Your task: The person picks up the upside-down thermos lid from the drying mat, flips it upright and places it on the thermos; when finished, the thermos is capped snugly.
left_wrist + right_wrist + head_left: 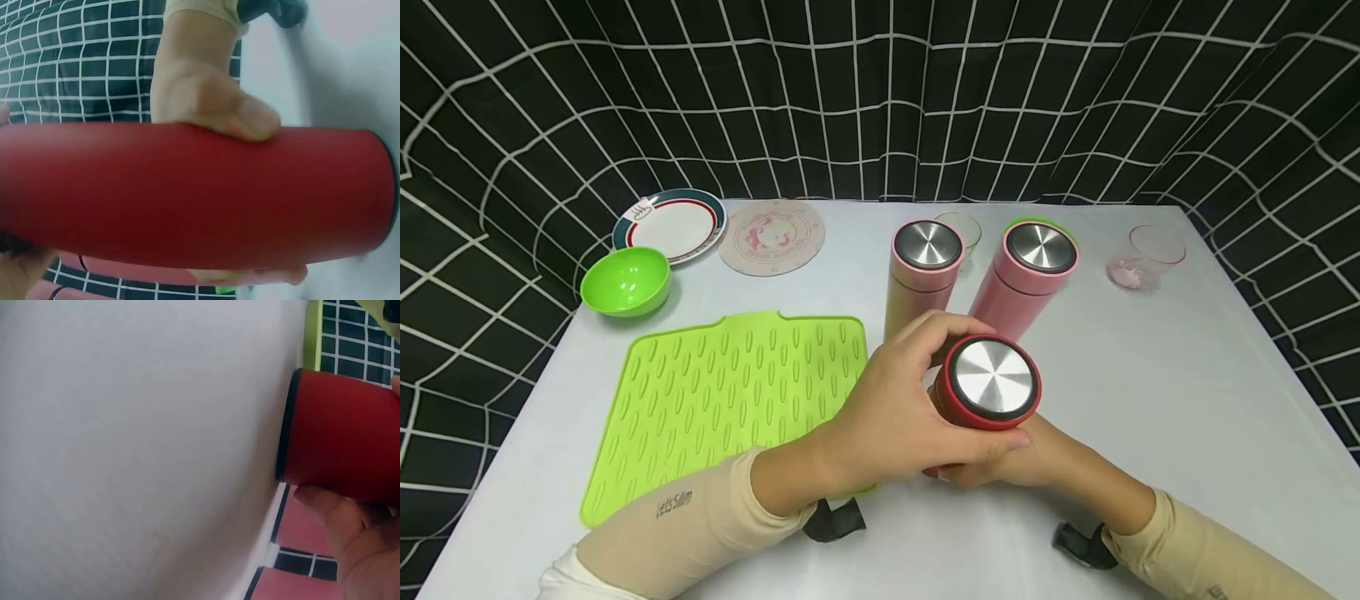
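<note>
A red thermos bottle (992, 379) with a silver-topped lid stands upright between both hands. My left hand (898, 404) grips it near the top, thumb on the near side and fingers around the far side. Lower down, my right hand (1037, 454) holds the body, partly hidden by the bottle and left hand. The left wrist view shows the smooth red bottle (187, 194) with the right hand (209, 100) around it. Its dark-rimmed base is close to the white table; whether it touches cannot be told. Two pink thermos bottles, left (921, 279) and right (1022, 283), stand just behind.
A light-green ridged mat (730, 392) lies to the left. Farther back are a green bowl (627, 282), a white plate with a dark rim (673, 225) and a round pinkish mat (772, 237). One clear glass (1157, 246) stands far right; another (972, 233) is partly behind the pink bottles.
</note>
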The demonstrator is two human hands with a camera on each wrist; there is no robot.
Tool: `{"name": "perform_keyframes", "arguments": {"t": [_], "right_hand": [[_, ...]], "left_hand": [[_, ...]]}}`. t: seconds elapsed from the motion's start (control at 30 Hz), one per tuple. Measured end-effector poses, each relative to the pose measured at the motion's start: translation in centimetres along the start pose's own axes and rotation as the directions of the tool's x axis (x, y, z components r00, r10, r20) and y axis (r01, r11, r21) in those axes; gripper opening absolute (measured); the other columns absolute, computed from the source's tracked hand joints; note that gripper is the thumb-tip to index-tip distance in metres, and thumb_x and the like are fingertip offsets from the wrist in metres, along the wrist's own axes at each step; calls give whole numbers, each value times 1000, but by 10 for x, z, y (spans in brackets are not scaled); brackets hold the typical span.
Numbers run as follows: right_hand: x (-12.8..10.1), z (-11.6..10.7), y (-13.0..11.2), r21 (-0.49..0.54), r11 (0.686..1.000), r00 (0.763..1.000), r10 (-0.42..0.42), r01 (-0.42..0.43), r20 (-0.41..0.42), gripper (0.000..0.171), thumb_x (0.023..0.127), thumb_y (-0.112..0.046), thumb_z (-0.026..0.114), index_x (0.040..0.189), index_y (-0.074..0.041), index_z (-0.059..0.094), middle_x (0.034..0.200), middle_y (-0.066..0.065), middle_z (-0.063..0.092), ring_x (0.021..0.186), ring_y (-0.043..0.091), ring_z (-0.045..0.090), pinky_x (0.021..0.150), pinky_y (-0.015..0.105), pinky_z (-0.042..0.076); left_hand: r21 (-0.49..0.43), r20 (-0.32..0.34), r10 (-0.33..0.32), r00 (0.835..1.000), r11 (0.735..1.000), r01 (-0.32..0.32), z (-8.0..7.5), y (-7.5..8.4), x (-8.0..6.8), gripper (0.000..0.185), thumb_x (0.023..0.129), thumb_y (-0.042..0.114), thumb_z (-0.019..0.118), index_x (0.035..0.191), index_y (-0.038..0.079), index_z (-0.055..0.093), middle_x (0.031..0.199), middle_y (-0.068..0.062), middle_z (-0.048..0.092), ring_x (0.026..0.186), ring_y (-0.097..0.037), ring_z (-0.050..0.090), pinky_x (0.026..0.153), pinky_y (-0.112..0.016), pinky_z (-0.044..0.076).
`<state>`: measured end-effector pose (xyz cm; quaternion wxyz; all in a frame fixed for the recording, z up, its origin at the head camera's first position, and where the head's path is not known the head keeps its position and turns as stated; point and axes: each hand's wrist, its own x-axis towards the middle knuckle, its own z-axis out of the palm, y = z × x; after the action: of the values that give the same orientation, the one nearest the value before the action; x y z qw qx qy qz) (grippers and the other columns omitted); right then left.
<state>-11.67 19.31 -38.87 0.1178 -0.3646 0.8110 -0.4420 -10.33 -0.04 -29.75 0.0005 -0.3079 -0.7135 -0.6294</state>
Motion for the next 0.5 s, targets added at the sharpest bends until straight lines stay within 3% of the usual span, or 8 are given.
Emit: {"name": "perform_keyframes", "arguments": {"t": [0.13, 0.23, 0.37, 0.43, 0.5], "right_hand": [[3, -2, 1, 27, 999, 1000, 30, -30, 1, 50, 65, -15, 89, 105, -26, 60, 98, -12, 63, 87, 11, 60, 76, 32, 52], [3, -4, 0, 26, 997, 998, 67, -67, 22, 51, 68, -22, 90, 109, -27, 60, 100, -12, 63, 90, 11, 59, 79, 32, 51], [-1, -3, 0, -14, 993, 993, 114, -114, 26, 49, 70, -30, 89, 110, -30, 60, 100, -15, 62, 90, 9, 58, 79, 31, 50], [-2, -3, 1, -6, 994, 994, 112, -112, 15, 48, 70, -28, 89, 109, -28, 60, 98, -14, 63, 88, 9, 59, 78, 31, 50], [-2, -3, 2, -5, 997, 997, 80, -80, 15, 45, 70, -25, 88, 105, -27, 61, 95, -14, 63, 85, 9, 59, 75, 30, 50]], "left_hand": [[-102, 68, 55, 996, 994, -48, -9, -10, 7, 66, 63, 11, 92, 121, 11, 62, 109, 7, 65, 103, -10, 61, 92, -30, 50], [-147, 187, 21, 982, 989, 7, -17, -17, 13, 68, 62, 10, 92, 124, 11, 63, 107, 8, 67, 103, -10, 61, 93, -30, 49], [-165, 329, -22, 944, 983, 81, -22, -24, 20, 72, 63, 9, 91, 129, 11, 61, 107, 7, 68, 103, -11, 61, 92, -31, 49], [-163, 346, -19, 938, 983, 80, -21, -24, 21, 73, 65, 9, 90, 131, 11, 59, 109, 7, 67, 104, -10, 60, 93, -30, 48], [-141, 316, -1, 949, 989, 48, -18, -22, 19, 73, 66, 11, 90, 131, 12, 57, 111, 7, 65, 106, -9, 59, 95, -29, 47]]}}
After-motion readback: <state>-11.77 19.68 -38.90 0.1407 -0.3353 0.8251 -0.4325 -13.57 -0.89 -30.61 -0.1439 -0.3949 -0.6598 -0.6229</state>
